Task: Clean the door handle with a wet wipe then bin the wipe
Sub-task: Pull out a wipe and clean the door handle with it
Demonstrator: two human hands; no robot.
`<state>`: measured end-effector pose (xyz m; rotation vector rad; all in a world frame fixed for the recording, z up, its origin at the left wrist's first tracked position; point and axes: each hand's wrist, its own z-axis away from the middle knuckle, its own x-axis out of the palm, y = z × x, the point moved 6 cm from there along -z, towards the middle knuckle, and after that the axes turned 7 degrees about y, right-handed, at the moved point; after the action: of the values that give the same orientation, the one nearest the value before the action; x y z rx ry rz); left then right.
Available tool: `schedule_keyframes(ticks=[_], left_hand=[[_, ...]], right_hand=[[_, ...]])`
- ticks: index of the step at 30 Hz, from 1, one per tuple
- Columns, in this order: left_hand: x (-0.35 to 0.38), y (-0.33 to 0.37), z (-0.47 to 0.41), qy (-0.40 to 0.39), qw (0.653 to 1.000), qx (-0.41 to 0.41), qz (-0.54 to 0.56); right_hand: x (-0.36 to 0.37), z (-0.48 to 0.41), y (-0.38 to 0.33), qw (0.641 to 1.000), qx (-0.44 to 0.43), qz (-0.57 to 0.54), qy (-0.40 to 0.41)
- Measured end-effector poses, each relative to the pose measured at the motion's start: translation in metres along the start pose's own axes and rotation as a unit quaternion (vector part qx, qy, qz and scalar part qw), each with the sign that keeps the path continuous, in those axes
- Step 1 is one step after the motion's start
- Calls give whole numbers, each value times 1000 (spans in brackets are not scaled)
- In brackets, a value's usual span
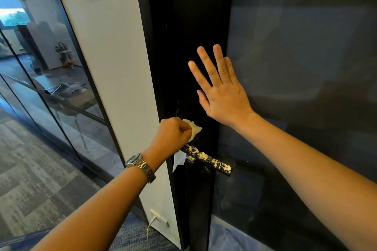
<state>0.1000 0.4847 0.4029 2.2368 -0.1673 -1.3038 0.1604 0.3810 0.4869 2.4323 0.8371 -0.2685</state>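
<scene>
My left hand (173, 131) grips the wadded white wet wipe (195, 128), seemingly limp and light, just above the rigid, pale-crusted black lever door handle (208, 160); my right hand (222, 96) lies flat, fingers straight, higher on the dark door (183, 26).

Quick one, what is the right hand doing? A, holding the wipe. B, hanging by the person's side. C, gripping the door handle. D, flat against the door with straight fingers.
D: the right hand lies flat, fingers straight, on the dark door above the handle, while the left hand grips the wipe.
</scene>
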Motion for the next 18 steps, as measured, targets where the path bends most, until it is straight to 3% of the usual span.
schedule_keyframes(ticks=[6,12,18], left_hand=[[9,12,0,-11,999,30,1],[11,19,-3,6,1000,-3,-7],[5,-23,-6,11,975,-199,102]], right_hand=[[0,0,0,1000,3,-6,-3],[-1,0,0,1000,5,-13,-7],[-2,0,0,1000,5,-22,-6]])
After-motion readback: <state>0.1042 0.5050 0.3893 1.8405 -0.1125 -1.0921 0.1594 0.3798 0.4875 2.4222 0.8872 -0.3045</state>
